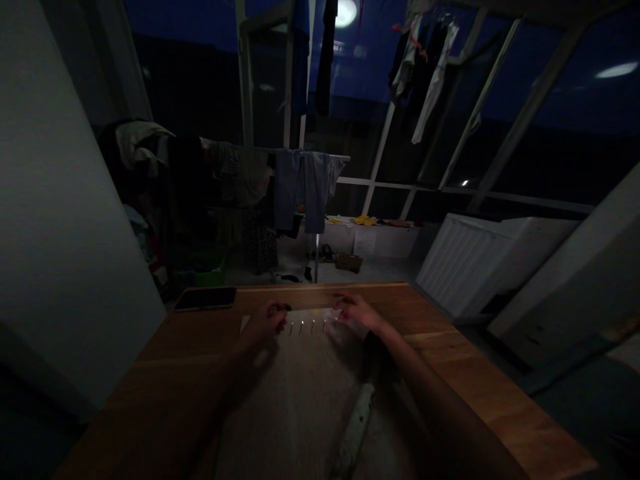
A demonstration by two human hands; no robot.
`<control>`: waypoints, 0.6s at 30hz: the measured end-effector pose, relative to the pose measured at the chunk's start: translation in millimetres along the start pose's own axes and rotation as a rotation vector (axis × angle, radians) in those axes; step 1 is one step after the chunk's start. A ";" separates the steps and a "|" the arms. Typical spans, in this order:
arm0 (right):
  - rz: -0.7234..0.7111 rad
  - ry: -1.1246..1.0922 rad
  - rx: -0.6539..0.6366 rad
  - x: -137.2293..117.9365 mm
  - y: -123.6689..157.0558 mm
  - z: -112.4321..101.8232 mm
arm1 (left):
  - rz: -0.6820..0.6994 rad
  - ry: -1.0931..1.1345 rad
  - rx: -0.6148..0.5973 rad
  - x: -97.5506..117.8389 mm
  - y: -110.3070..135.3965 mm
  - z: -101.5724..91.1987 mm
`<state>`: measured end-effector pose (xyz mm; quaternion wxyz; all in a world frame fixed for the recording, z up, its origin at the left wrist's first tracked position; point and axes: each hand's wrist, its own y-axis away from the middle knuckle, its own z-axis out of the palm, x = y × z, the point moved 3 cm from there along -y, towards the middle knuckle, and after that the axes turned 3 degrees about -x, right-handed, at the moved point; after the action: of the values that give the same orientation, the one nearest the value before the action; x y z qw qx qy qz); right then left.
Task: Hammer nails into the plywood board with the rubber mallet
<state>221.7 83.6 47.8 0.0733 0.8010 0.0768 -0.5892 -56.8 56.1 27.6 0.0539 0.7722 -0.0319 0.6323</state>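
A pale wooden board [300, 393] lies on the table, with several thin, shiny nail-like pins [313, 326] standing upright in a row near its far edge. At the left end of that row is my left hand [271, 319], its fingers curled inward; dimness hides what they hold, if anything. My right hand [359, 312] hovers by the right end, fingers apart and nothing visible in them. Below my right wrist, a tool with a worn, pale handle [357, 427] lies on the board, its dark far end lost in shadow.
A dark phone [206, 299] lies at the table's far left corner. Beyond the wooden table [450, 360], laundry [300, 187] hangs on a rack. A white ribbed cabinet-like object [465, 260] stands right, and a pale wall [65, 200] rises close on the left.
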 end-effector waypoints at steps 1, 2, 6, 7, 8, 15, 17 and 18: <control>0.002 0.034 -0.041 -0.1 0.1 5.5 | 0.026 -0.079 -0.009 2.0 0.5 1.3; 0.003 0.068 -0.074 -0.4 0.5 10.5 | 0.059 -0.169 -0.017 3.4 1.2 3.7; -0.037 0.204 -0.060 -6.1 2.0 19.1 | 0.169 -0.400 -0.010 4.6 2.2 16.6; -0.052 0.243 -0.047 -8.7 2.6 19.6 | 0.175 -0.424 -0.007 4.6 1.6 18.3; -0.067 0.287 -0.045 -11.4 3.6 20.7 | 0.182 -0.437 -0.007 5.1 0.8 18.8; -0.150 0.635 -0.099 -33.2 17.6 41.5 | 0.340 -0.536 -0.104 16.1 0.7 8.7; -0.167 0.707 -0.096 -39.8 20.0 47.2 | 0.373 -0.645 -0.127 16.9 1.8 8.4; -0.173 0.738 -0.109 -42.2 20.4 50.5 | 0.392 -0.707 -0.146 17.1 2.6 8.7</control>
<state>166.5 51.6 73.8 0.0334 0.9447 0.1965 -0.2603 -45.3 52.8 42.8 -0.0272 0.9153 -0.2398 0.3224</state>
